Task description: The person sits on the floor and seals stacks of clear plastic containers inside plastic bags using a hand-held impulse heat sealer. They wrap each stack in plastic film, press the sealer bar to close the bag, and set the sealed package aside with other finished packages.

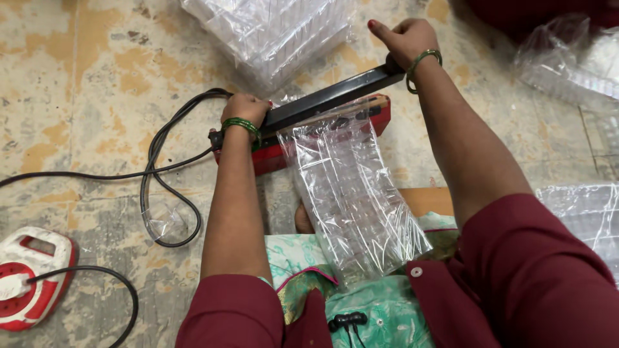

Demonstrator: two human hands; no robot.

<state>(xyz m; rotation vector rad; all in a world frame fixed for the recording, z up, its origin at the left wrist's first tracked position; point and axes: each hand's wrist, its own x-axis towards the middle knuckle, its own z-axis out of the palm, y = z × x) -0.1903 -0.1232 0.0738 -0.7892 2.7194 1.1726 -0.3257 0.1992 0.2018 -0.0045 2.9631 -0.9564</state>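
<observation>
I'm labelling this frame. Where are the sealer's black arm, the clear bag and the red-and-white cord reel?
Sealer's black arm [329, 98], head view, mid-bar.
Clear bag [351, 193], head view, middle of the film.
Red-and-white cord reel [29, 277], head view, casing.

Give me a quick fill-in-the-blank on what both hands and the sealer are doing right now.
1. Both hands press down the sealer's black ____.
2. The clear plastic bag has its far end under the bar, above the ____ base.
3. The right hand grips the bar's ____ end; the left hand is near the cable.

Missing words: bar; red; far
</observation>
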